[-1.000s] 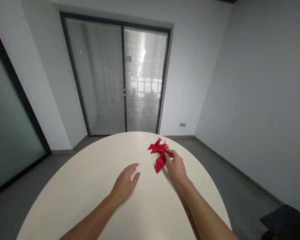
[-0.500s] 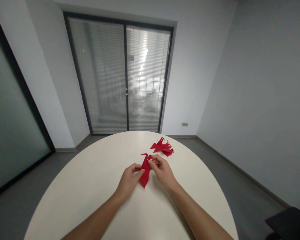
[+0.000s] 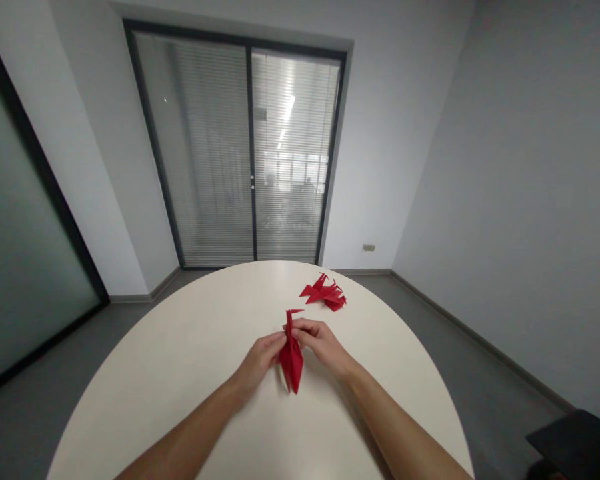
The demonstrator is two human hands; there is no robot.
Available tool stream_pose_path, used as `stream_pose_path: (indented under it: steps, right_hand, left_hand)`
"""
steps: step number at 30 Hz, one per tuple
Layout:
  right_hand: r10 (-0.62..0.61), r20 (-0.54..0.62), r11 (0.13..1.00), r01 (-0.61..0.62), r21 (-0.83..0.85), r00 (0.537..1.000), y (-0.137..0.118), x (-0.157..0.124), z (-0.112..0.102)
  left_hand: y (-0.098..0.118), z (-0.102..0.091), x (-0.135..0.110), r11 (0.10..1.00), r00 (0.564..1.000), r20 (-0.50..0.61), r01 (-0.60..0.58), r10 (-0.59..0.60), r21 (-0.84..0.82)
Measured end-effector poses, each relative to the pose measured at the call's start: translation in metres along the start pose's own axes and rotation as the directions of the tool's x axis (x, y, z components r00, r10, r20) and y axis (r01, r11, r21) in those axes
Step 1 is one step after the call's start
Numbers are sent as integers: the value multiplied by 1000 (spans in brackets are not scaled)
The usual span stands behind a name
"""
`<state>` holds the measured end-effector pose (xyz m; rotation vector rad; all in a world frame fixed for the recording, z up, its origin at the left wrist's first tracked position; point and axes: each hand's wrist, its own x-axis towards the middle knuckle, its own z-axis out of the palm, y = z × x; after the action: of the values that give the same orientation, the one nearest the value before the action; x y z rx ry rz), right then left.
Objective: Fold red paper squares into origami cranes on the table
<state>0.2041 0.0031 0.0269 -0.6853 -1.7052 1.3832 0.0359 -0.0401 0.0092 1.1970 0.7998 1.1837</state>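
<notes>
Between my two hands, a red origami crane [image 3: 292,363] is held over the round table. Its thin bent tip points right at the top, and two folded points hang down toward me. My left hand [image 3: 261,360] pinches its left side, thumb and fingers closed on the paper. From the right, my right hand [image 3: 323,343] grips the upper part just below the bent tip. Some fingertips are hidden behind the paper. Past my right hand lies a small cluster of finished-looking red paper cranes [image 3: 325,293], overlapping each other.
The cream round table [image 3: 180,373] reaches from my forearms to its far curved edge. Beyond stand glass panels with blinds [image 3: 200,153] in a dark frame. A black object, perhaps a chair [image 3: 580,443], is at the lower right.
The crane has turned in my hands: its bent tip now points right instead of left, and two lower points show. Both hands have come closer together around it.
</notes>
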Motion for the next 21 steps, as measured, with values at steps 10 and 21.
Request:
stream_pose_path:
  steps: [10,21]
  right_hand:
    - [-46,-107,998,41,-45,993,11,2,11]
    - [-124,-208,992,113,-65,970,7,2,14]
  left_hand:
    - [-13,0,5,997,1000,-27,17,-15,72]
    - [1,7,-2,986,992,120,-63,45,151]
